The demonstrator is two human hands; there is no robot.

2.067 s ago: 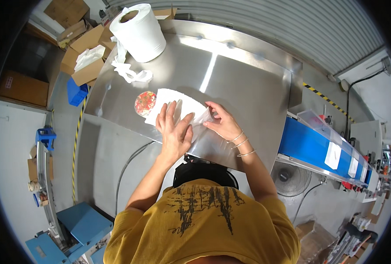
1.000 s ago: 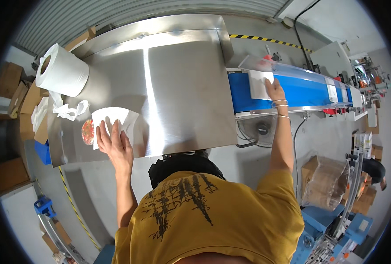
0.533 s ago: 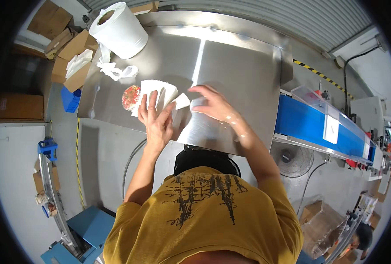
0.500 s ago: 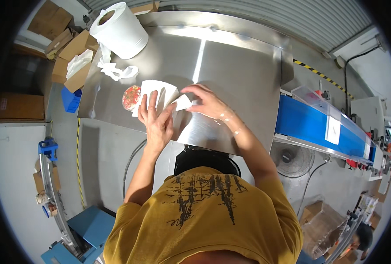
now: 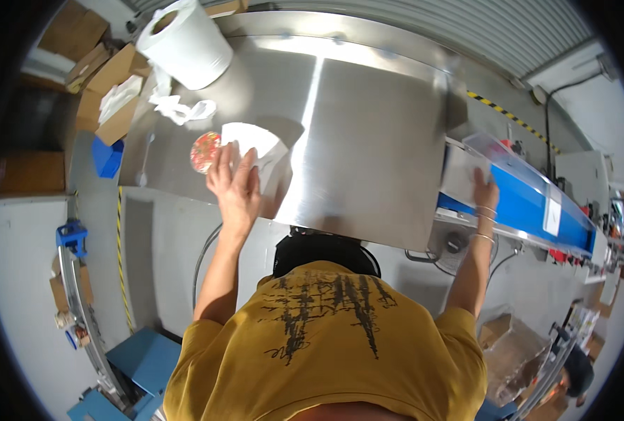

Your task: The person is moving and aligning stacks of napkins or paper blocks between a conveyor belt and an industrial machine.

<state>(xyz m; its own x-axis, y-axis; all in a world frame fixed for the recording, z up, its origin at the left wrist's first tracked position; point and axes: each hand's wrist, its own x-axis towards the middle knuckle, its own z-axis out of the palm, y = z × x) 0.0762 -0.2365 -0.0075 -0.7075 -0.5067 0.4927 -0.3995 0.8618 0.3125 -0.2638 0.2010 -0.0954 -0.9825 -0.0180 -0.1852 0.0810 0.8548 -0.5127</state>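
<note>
My left hand (image 5: pixel 236 184) rests with its fingers spread on a fan-shaped stack of white paper (image 5: pixel 259 139) at the left of the steel table (image 5: pixel 368 140). A round red-speckled piece (image 5: pixel 205 152) lies just left of that stack, partly beside my fingertips. Reaching far to the right, my right hand (image 5: pixel 486 191) is over the blue conveyor belt (image 5: pixel 522 203). Its fingers grip the edge of a pale white sheet (image 5: pixel 464 172) that lies over the near end of the belt; motion softens the fingertips.
A big white paper roll (image 5: pixel 189 49) stands at the table's back left, with a crumpled white strip (image 5: pixel 182 110) before it. An open cardboard box (image 5: pixel 112 91) and a blue bin (image 5: pixel 107 156) are beyond the left edge. A clear cover (image 5: pixel 508 165) runs along the belt's far side.
My right hand has swung from the paper stack across to the conveyor, and a white sheet now lies there under its fingers. My left hand has stayed by the stack.
</note>
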